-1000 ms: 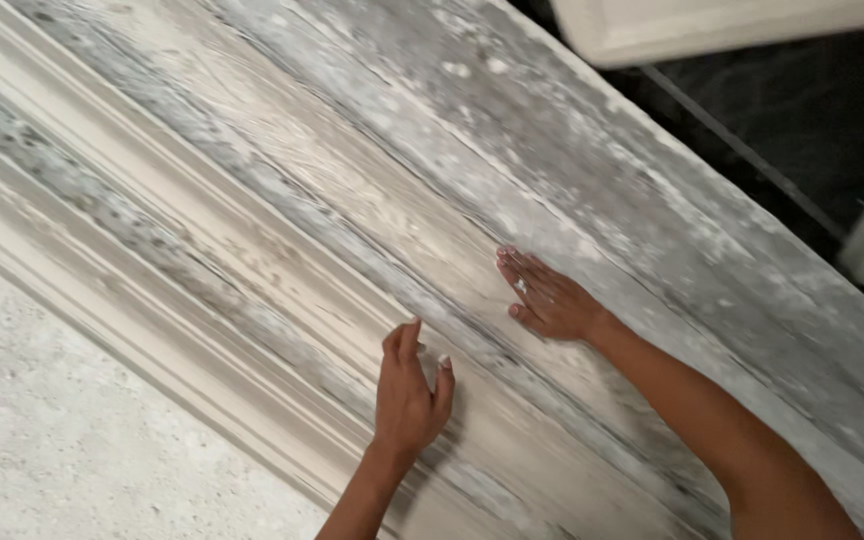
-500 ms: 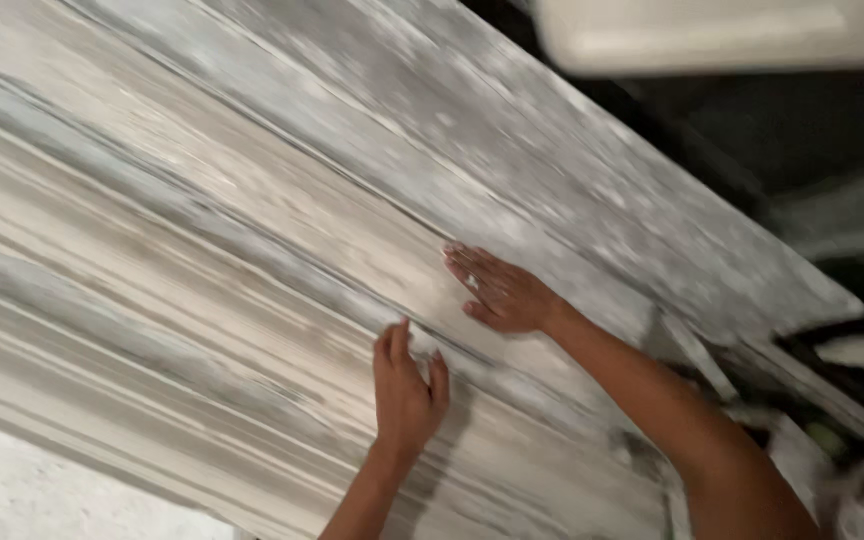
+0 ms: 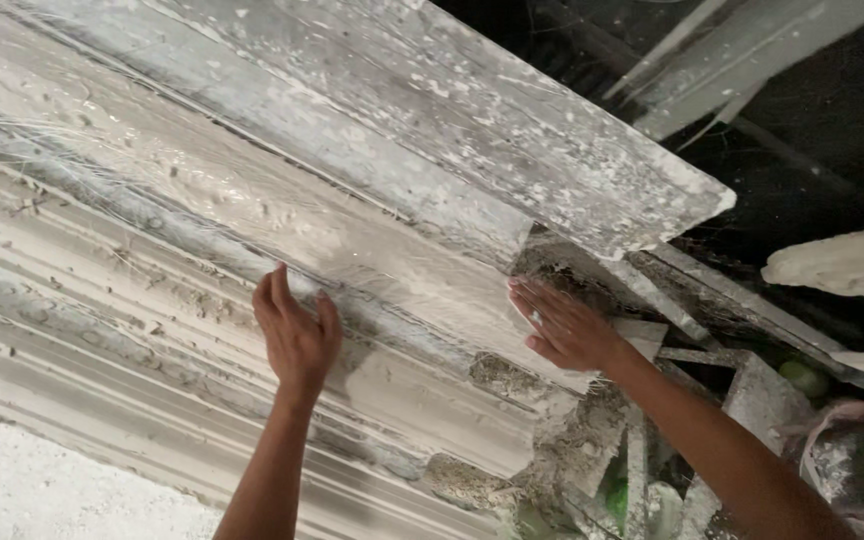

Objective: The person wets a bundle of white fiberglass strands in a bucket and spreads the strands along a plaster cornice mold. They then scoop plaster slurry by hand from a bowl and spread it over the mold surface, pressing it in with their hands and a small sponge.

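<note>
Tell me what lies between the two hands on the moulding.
Head view: between the left hand and right hand lies only bare wet plaster moulding, glossy with fibre strands; no tool or object.

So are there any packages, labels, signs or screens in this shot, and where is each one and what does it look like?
None can be made out. Both hands lie flat on a long grey-white moulded plaster cornice: the left hand on its ribbed face, the right hand near its broken end. Below that end lies plaster rubble, with some green bits among it too small to tell.
</note>
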The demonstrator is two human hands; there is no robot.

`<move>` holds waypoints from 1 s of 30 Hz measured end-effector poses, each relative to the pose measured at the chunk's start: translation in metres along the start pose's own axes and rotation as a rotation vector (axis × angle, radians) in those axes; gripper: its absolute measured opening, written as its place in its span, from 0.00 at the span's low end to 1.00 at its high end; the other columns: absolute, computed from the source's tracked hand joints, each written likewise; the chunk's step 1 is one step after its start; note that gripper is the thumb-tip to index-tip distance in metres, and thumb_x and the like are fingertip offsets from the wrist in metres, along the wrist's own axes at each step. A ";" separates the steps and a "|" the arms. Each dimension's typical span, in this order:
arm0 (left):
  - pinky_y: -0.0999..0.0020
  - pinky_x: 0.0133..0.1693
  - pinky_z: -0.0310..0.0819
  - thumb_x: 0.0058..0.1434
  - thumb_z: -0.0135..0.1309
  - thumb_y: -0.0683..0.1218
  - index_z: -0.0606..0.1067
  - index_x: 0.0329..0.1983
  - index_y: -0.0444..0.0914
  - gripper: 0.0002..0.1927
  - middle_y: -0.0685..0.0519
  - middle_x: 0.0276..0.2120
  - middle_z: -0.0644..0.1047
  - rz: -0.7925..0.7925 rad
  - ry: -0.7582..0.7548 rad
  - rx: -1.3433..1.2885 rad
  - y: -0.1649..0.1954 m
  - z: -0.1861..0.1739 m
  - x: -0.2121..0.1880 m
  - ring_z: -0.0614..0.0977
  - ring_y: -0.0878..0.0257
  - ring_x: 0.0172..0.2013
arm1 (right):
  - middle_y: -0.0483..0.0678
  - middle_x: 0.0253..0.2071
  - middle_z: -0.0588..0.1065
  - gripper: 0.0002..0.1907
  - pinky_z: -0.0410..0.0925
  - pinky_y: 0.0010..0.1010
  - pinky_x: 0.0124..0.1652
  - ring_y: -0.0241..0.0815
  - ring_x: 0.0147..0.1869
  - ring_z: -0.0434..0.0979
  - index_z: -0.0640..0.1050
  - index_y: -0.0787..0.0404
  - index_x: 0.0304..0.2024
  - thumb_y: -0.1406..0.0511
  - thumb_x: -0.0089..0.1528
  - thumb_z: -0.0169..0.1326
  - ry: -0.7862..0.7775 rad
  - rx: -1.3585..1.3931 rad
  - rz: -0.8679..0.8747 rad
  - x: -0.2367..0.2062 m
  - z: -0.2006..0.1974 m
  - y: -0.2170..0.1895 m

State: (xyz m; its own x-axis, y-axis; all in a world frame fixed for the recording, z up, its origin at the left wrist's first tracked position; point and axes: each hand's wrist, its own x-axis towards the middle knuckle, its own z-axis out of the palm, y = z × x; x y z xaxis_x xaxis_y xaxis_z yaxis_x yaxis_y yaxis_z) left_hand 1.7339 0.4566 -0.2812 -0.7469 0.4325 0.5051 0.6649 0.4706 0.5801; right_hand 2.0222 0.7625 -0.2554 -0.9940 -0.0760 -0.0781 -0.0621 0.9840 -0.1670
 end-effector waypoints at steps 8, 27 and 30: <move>0.42 0.56 0.69 0.69 0.51 0.43 0.57 0.72 0.29 0.32 0.29 0.59 0.64 -0.023 -0.045 0.034 -0.004 0.007 0.000 0.71 0.36 0.57 | 0.60 0.77 0.50 0.35 0.45 0.48 0.75 0.58 0.81 0.49 0.52 0.69 0.74 0.54 0.71 0.37 0.160 0.034 0.121 -0.050 0.024 -0.011; 0.46 0.62 0.63 0.67 0.49 0.43 0.59 0.70 0.33 0.29 0.32 0.60 0.66 -0.159 0.032 -0.059 -0.053 -0.098 0.024 0.70 0.39 0.59 | 0.60 0.74 0.52 0.36 0.47 0.59 0.67 0.59 0.78 0.47 0.58 0.60 0.70 0.49 0.66 0.41 0.320 -0.103 -0.198 0.192 -0.016 -0.091; 0.46 0.62 0.64 0.68 0.48 0.44 0.59 0.71 0.35 0.29 0.32 0.63 0.64 -0.268 -0.050 -0.071 -0.063 -0.108 0.017 0.70 0.40 0.60 | 0.58 0.75 0.52 0.35 0.46 0.55 0.70 0.57 0.79 0.48 0.56 0.60 0.71 0.50 0.67 0.40 0.265 -0.127 -0.149 0.218 -0.017 -0.095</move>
State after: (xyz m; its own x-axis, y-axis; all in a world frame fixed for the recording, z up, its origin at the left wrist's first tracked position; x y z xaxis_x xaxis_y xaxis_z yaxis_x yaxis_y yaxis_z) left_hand 1.6778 0.3510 -0.2405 -0.8932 0.3379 0.2967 0.4398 0.5186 0.7333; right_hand 1.8103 0.6555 -0.2401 -0.9609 -0.1927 0.1990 -0.2029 0.9787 -0.0325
